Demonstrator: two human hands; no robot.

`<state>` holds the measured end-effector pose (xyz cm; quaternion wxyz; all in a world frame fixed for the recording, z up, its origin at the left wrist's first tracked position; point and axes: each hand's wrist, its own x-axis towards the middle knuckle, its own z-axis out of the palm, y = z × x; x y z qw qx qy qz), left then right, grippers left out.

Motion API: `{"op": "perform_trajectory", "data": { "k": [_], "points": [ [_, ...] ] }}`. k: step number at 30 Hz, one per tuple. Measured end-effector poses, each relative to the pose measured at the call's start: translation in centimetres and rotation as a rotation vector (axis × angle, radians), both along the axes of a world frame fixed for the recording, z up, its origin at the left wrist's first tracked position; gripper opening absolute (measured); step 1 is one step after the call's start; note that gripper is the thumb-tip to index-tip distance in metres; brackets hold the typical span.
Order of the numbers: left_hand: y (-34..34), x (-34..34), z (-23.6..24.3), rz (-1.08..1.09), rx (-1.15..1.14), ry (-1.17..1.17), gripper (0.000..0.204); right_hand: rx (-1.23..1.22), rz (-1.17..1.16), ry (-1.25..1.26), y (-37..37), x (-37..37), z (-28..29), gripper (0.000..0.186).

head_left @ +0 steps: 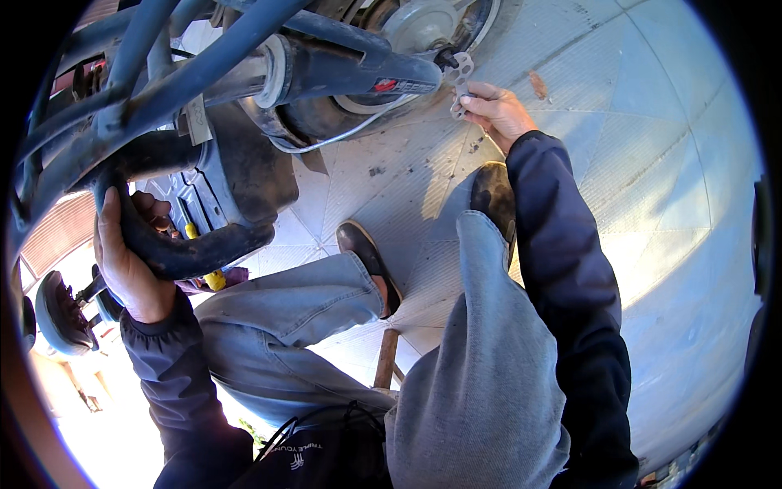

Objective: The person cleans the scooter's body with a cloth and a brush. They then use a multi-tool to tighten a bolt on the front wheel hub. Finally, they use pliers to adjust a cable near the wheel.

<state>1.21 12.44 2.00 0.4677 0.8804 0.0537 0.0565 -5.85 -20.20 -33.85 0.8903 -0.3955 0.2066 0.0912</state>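
My right hand (498, 116) pinches a flat silver multi-hole wrench (461, 75) between thumb and fingers. The wrench's far end sits against or right beside a dark nut (445, 59) near the wheel hub; which of the two I cannot tell. Next to it ends a grey-blue fork leg (342, 75) with a red mark. My left hand (134, 257) is wrapped round a thick black curved bar (199, 254) on the vehicle's side. Part of its fingers is hidden behind that bar.
Blue-grey frame tubes (134, 61) cross the upper left. A wheel (419, 28) stands beyond the fork, and a pale cable (346, 134) loops below it. Behind the bar lie a tool tray (199, 191) and a yellow handle (215, 280). A wooden stool leg (387, 359) shows between my legs.
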Motion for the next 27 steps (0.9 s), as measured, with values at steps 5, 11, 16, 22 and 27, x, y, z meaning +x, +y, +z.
{"op": "perform_trajectory", "data": {
  "k": [5, 11, 16, 22, 27],
  "points": [
    [-0.2, -0.2, 0.0, -0.013, 0.021, 0.0, 0.044, -0.007, 0.001, -0.013, 0.2, 0.7, -0.4, 0.033],
    [-0.3, -0.2, -0.1, 0.014, 0.014, -0.003, 0.042, 0.156, 0.072, -0.087, 1.3, 0.8, -0.6, 0.032],
    [0.1, -0.1, 0.0, -0.022, -0.023, 0.006, 0.041, 0.191, 0.071, -0.089, 2.0, 0.5, 0.6, 0.03],
    [0.0, 0.0, -0.1, -0.04, -0.028, 0.005, 0.04, 0.322, 0.039, -0.135, 3.3, -0.7, 1.2, 0.033],
    [0.1, -0.1, 0.1, -0.021, -0.013, 0.019, 0.043, 0.343, -0.065, -0.142, 4.1, -1.8, 2.2, 0.035]
  ]
}}
